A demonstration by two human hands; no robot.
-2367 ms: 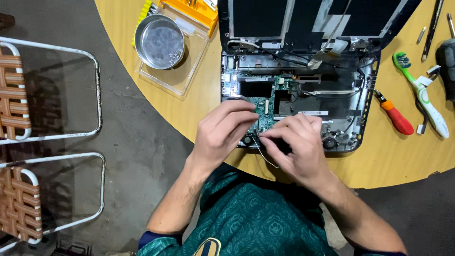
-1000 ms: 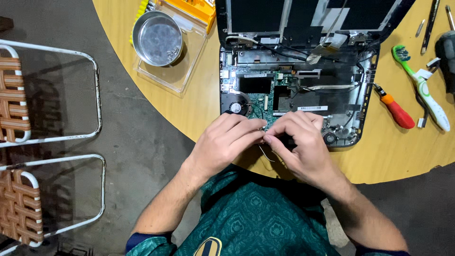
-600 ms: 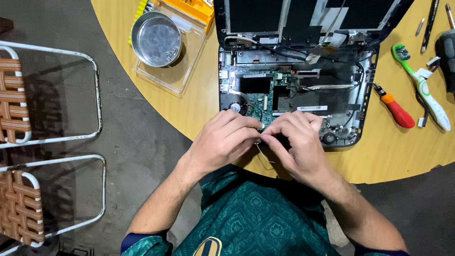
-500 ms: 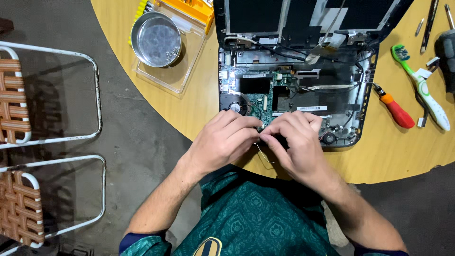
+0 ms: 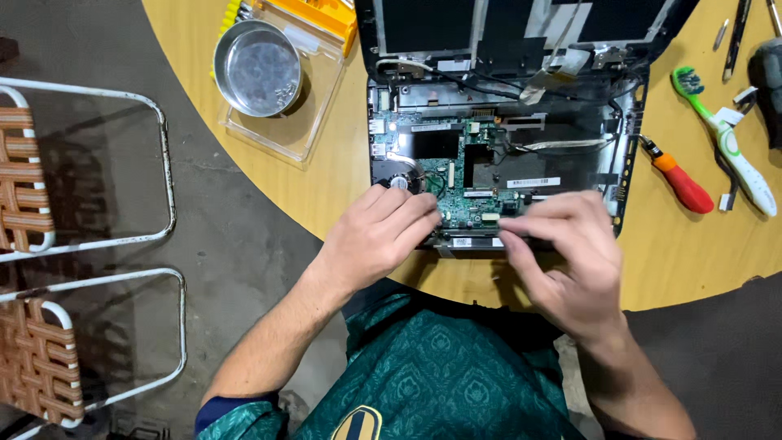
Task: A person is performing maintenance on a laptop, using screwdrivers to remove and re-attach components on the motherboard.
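An opened laptop (image 5: 497, 114) lies on the round wooden table (image 5: 326, 187), its bottom shell bared and a green circuit board (image 5: 468, 183) showing. My left hand (image 5: 379, 236) rests on the shell's near left corner, fingertips on the board's edge beside the round fan (image 5: 399, 181). My right hand (image 5: 566, 261) lies over the near edge of the shell, fingers stretched leftward along it and curled over the rim. Both thumbs are hidden, and I cannot see any small part between the fingers.
A metal bowl (image 5: 259, 69) sits on a clear plastic case (image 5: 285, 138) with a yellow insert (image 5: 322, 16) at the left. A red-orange screwdriver (image 5: 680, 183), a green-and-white toothbrush (image 5: 725, 147) and dark tools (image 5: 766, 73) lie to the right. Two woven chairs (image 5: 90, 163) stand on the floor.
My hands were pinched together at the middle of the laptop's near edge; now they have drawn apart, the right one shifting to the right along the rim.
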